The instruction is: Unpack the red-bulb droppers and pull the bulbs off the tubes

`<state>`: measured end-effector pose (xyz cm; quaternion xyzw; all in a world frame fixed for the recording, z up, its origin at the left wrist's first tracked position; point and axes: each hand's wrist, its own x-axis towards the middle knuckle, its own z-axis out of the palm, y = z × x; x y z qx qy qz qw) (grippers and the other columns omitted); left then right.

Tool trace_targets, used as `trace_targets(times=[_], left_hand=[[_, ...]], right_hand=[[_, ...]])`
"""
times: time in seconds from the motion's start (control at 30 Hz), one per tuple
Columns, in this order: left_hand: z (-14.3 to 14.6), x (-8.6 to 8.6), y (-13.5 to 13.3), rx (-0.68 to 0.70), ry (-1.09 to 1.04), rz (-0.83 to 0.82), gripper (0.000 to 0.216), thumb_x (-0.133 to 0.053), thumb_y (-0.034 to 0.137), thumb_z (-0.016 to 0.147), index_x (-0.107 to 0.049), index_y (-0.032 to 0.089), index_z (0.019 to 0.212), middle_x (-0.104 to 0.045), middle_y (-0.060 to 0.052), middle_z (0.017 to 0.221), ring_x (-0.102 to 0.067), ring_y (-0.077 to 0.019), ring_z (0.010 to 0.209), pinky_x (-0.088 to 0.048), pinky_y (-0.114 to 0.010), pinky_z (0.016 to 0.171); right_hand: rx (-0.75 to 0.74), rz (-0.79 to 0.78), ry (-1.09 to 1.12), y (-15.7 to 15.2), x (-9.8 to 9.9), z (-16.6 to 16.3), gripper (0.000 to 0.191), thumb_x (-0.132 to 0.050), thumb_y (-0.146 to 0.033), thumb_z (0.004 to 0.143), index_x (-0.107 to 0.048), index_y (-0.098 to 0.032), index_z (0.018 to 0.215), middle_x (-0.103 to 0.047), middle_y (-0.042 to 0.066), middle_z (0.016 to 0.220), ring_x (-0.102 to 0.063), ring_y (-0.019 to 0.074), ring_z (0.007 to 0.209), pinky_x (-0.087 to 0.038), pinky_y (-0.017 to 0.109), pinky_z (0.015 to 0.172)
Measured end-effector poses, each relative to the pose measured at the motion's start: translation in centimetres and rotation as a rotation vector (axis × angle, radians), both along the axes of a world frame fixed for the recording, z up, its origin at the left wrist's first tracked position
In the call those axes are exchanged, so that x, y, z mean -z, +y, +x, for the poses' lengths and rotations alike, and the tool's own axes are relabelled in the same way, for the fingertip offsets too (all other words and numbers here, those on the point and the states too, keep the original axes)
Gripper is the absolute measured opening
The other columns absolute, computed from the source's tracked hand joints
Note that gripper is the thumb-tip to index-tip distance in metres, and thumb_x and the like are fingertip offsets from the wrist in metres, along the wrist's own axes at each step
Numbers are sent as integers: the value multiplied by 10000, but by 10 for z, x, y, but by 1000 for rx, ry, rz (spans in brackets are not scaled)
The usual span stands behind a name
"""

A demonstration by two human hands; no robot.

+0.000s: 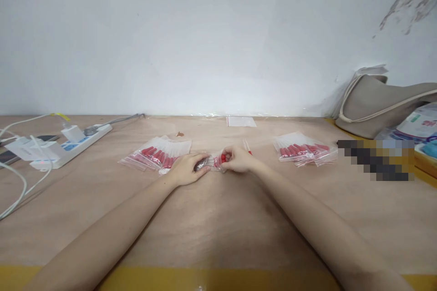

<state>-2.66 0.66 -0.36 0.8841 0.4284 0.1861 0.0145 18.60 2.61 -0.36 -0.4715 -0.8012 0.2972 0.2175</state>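
Note:
A small clear plastic bag [210,163] lies on the table between my hands, with slim clear pieces with red ends [224,158] in its right part. My left hand [186,169] holds the bag's left part down, thumb and fingers curled about it. With bent, closed fingers, my right hand [238,159] pinches the bag at its right end, against the red ends; the exact grip is partly hidden. Just behind the right hand lies a loose thin piece with a red part [248,146].
Zip bags with red-ended pieces lie fanned out at left [150,154] and right [302,149]. A flat zip bag [241,121] lies near the wall. At the left stand a power strip [97,134], chargers and cables; a grey-beige bag [375,102] is at the right.

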Motion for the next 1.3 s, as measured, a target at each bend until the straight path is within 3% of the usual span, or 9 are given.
trace_targets(times=[0.13, 0.3, 0.43, 0.57, 0.77, 0.87, 1.1, 1.2, 1.3], left_hand=[[0, 0, 0, 13, -9, 3, 453, -423, 478, 813, -493, 234, 1189, -553, -30, 1193, -509, -214, 1089, -413, -334, 908], [0, 1, -1, -15, -20, 16, 429, -451, 442, 798, -489, 231, 1168, -548, -32, 1193, -523, -219, 1062, -420, -338, 894], [0, 0, -1, -15, -2, 23, 416, -448, 435, 801, -484, 230, 1161, -544, -33, 1195, -526, -222, 1055, -427, -339, 883], [-1, 1, 0, -10, 3, 26, 431, -450, 445, 800, -472, 228, 1172, -527, -31, 1215, -509, -220, 1082, -410, -340, 910], [-3, 4, 3, -79, 14, -10, 556, -447, 508, 783, -379, 224, 1257, -513, -61, 1226, -530, -244, 1046, -424, -362, 878], [-4, 5, 4, -96, 17, -24, 613, -451, 525, 774, -336, 208, 1286, -507, -75, 1232, -524, -255, 1055, -419, -371, 882], [-3, 4, 3, -106, 65, -25, 620, -417, 539, 790, -311, 215, 1308, -494, -68, 1247, -508, -250, 1077, -407, -362, 894], [-3, 1, 1, -101, 101, -21, 601, -395, 537, 804, -310, 231, 1315, -466, -56, 1278, -495, -242, 1095, -410, -348, 889], [-3, 0, 1, -78, 130, -14, 607, -380, 535, 815, -276, 246, 1338, -435, -47, 1309, -468, -241, 1128, -410, -344, 890]], right_hand=[[-19, -21, -7, 1, -1, 1, 122, -573, -239, 645, -553, -168, 742, -523, -44, 572, -450, 75, 492, -311, 195, 474], [-112, 385, -133, -10, -14, -1, 25, -518, -181, 695, -526, -168, 715, -556, 6, 737, -477, 104, 650, -337, 212, 590], [-104, 448, -261, -11, -12, 0, 65, -484, -184, 734, -514, -171, 790, -568, 34, 785, -488, 128, 686, -330, 227, 608], [-64, 338, -177, -6, -8, 1, 69, -535, -232, 716, -517, -177, 755, -565, 16, 720, -496, 127, 644, -353, 235, 585], [154, -446, 398, -4, -22, -1, 39, -528, -134, 705, -561, -150, 692, -577, 3, 627, -551, 102, 544, -478, 239, 526], [236, -600, 663, -7, -25, -3, 93, -568, -44, 648, -562, -131, 617, -596, 14, 650, -582, 105, 595, -531, 244, 566], [276, -580, 774, -7, -22, -5, 53, -604, -72, 698, -594, -123, 687, -626, 15, 684, -596, 80, 616, -540, 205, 604], [251, -516, 681, -7, -40, 30, 71, -676, -109, 648, -617, -118, 688, -647, 36, 671, -605, 107, 593, -538, 222, 567], [262, -289, 619, -9, -56, 83, 125, -690, -168, 646, -643, -127, 755, -672, 56, 725, -634, 143, 677, -544, 272, 658]])
